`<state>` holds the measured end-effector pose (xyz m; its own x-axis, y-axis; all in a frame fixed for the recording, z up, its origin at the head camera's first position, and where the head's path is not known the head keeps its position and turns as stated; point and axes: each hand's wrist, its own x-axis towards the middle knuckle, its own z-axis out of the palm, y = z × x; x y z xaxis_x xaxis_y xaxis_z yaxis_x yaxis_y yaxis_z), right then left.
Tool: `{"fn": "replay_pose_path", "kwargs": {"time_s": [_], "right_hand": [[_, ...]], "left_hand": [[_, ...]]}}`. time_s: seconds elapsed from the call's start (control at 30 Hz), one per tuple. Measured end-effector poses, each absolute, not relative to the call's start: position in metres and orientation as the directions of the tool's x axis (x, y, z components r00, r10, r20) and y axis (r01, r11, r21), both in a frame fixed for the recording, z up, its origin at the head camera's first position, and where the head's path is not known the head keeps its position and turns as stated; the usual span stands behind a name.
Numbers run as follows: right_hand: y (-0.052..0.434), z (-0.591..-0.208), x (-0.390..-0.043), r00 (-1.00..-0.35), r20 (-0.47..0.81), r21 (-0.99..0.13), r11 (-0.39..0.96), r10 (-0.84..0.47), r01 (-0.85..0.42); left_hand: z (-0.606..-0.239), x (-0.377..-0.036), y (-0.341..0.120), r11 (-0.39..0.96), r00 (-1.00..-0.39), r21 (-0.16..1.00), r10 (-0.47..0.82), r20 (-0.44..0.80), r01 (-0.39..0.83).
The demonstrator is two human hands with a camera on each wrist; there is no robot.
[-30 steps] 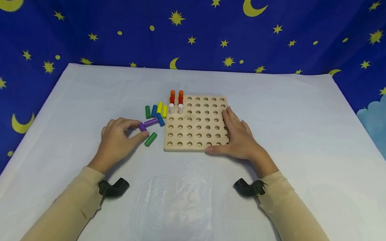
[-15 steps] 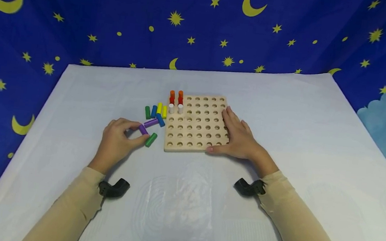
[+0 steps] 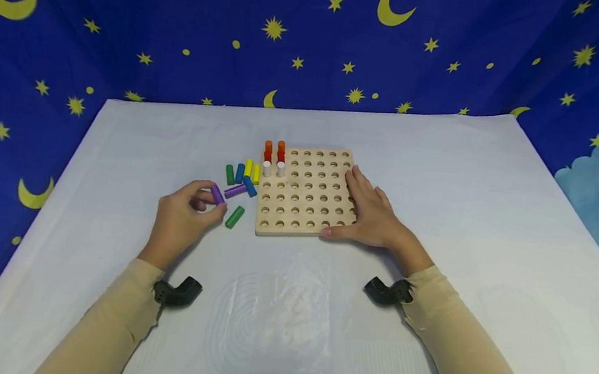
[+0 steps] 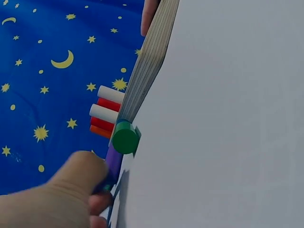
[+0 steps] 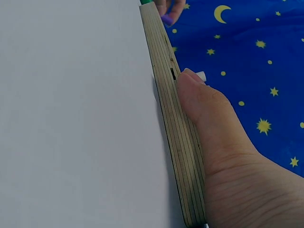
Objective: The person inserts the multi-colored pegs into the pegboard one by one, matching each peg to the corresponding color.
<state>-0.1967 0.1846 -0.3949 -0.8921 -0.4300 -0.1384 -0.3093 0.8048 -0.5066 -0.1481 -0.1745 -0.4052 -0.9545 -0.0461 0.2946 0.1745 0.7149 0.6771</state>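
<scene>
While right grip [image 3: 370, 216], unclenched, touches pegboard [image 3: 301, 191], left grip [image 3: 181, 216] pinches purple peg [image 3: 217, 194]: likely picking step; next needs upright turn.

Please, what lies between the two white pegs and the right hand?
The head view shows it: between the white pegs and the right hand there is only the wooden board with empty holes.

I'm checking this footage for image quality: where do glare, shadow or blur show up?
Head view: pale glare on the near middle of the white tabletop; left wrist view: dimmer, the left hand soft, perhaps motion-blurred, the nearest green peg crisper; right wrist view: also dim, with a soft shadow beside the board.
</scene>
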Motion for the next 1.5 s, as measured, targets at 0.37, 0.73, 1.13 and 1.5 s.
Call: {"fn": "replay_pose_path", "kwargs": {"time_s": [0.37,0.73,1.13,1.5], "right_hand": [[0.185,-0.396,-0.197,-0.891,-0.136,-0.506,0.804,-0.434,-0.314],[0.185,-0.396,-0.196,-0.892,-0.142,-0.510,0.804,-0.429,-0.305],[0.185,-0.394,-0.196,-0.894,-0.146,-0.507,0.808,-0.424,-0.300],[0.185,-0.395,-0.196,-0.894,-0.148,-0.507,0.809,-0.423,-0.298]], "left_hand": [[-0.388,-0.158,-0.147,0.526,-0.994,0.849,-0.052,0.097,0.055],[-0.387,-0.178,-0.109,0.499,-0.997,0.864,0.031,0.063,0.071],[-0.390,-0.187,-0.097,0.517,-0.989,0.844,0.041,0.139,0.140],[-0.392,-0.195,-0.088,0.573,-0.982,0.803,0.018,0.189,0.165]]}}
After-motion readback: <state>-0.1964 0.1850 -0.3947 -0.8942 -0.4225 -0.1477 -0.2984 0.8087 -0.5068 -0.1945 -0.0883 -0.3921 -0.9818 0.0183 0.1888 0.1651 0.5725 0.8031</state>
